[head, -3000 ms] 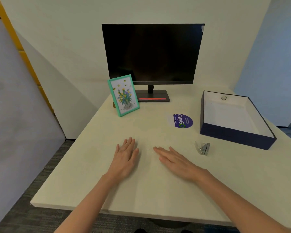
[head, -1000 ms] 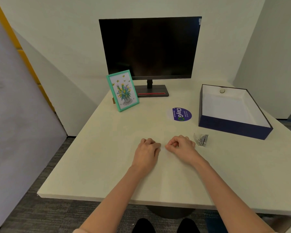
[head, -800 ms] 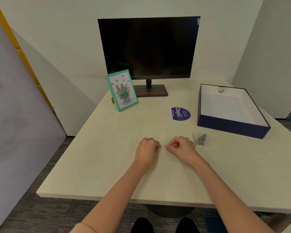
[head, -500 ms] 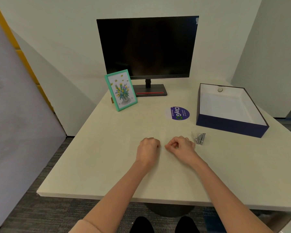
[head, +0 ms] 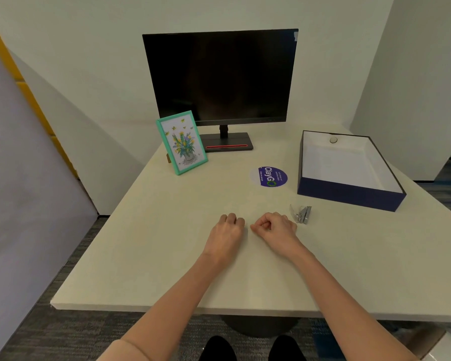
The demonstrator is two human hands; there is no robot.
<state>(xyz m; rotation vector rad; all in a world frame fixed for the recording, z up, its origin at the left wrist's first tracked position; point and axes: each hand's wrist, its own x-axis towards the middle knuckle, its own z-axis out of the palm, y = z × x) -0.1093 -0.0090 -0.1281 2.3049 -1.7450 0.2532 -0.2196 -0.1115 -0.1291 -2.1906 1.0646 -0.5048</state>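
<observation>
Resting knuckles-up on the table [head: 167,256], the left hand [head: 225,234] and the right hand [head: 276,230] lie side by side, close but not touching; both are balled into loose fists, fingers [head: 231,219] curled under the palms, and neither grips anything; the right thumb tip meets the curled forefinger on the side facing the left hand. Just to the right of the right fingers, apart from them by a narrow strip of table, lies the metal piece [head: 301,214], small and silvery, resting on the top; whether it is a clip or a little stapler I cannot tell. Beyond the fingers and a little to the right sits a round purple sticker [head: 268,176] marked "ClayGo"; farther right of that, well clear of the right hand, an open box [head: 349,195], dark blue outside, white inside, with a small round thing [head: 333,139] at its far wall. Far beyond the left fingers and to their left a green-framed flower picture [head: 182,142] stands tilted back; behind it, straight out past both fists, a dark monitor [head: 219,76] on its stand.
</observation>
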